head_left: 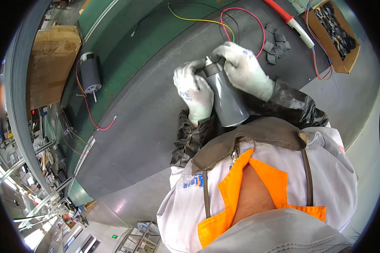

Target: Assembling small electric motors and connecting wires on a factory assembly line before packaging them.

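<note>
Over the dark worktop (135, 139), I have the grey cylinder (229, 99) slanting; my left hand (193, 86) and right hand (244, 69) hold its upper end, fingers curled in close. Best I keep pressure even around the dark band (213, 69).

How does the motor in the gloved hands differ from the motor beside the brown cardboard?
The held motor is between the left hand and right hand; the other motor lies untouched. The held motor's upper end has a dark band; the other motor's is pale. The other motor shows a thin shaft at its lower end; the held motor shows none there. Both are grey cylinders.
</note>
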